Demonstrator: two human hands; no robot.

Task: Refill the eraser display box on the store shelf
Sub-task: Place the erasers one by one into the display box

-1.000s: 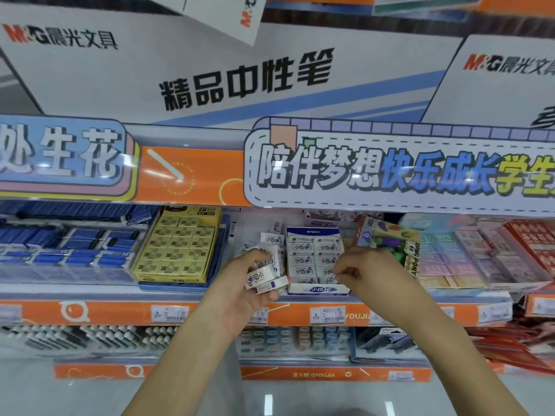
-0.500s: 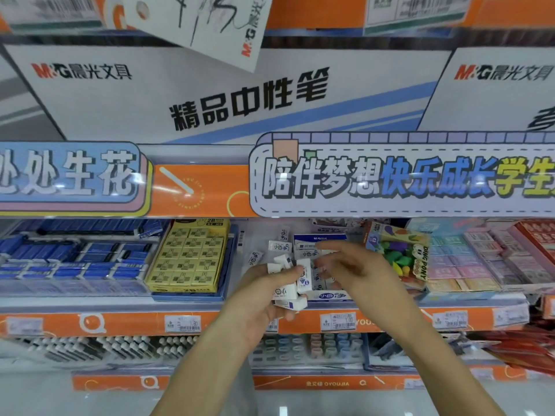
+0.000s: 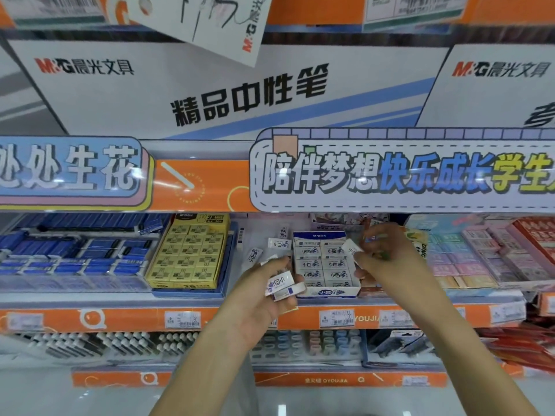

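Note:
A white and blue eraser display box (image 3: 338,293) stands on the shelf, packed with rows of white wrapped erasers. My left hand (image 3: 264,298) is just left of its front corner, palm up, holding a small stack of erasers (image 3: 280,286). My right hand (image 3: 387,259) is at the box's right side and pinches one white eraser (image 3: 351,247) over the upper right rows. Three loose erasers (image 3: 279,243) lie on the shelf to the left of the box.
A yellow 2B eraser box (image 3: 189,253) sits left of the loose erasers, with blue packs (image 3: 75,253) beyond. Pastel eraser trays (image 3: 468,256) are on the right. An orange price rail (image 3: 180,319) fronts the shelf. A banner (image 3: 402,172) overhangs it.
My right hand took one eraser from the stack in my left hand and carried it up and right over the box. The view tilted up a little.

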